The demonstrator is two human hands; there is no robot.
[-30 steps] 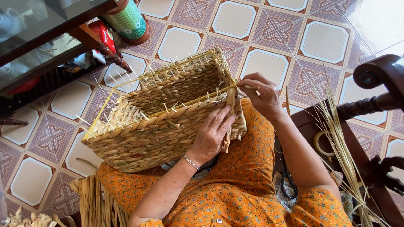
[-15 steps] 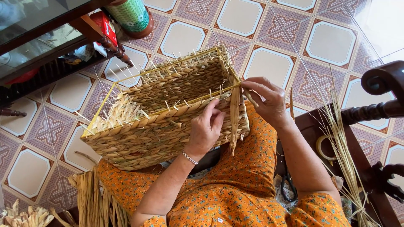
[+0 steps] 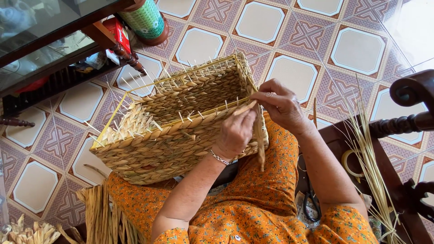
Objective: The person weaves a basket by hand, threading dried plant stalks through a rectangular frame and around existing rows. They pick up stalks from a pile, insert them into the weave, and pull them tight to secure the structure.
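Open tiled floor (image 3: 289,72) lies beyond the woven basket (image 3: 176,122); a dark table (image 3: 58,40) crowds its left, a carved wooden chair (image 3: 407,122) blocks its right.

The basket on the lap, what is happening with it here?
A seated person in orange floral clothes is weaving a rectangular straw basket that rests on the lap. The left hand presses on the near wall by the rim, and the right hand pinches a flat straw strand at the corner. Loose straw lies to the right.
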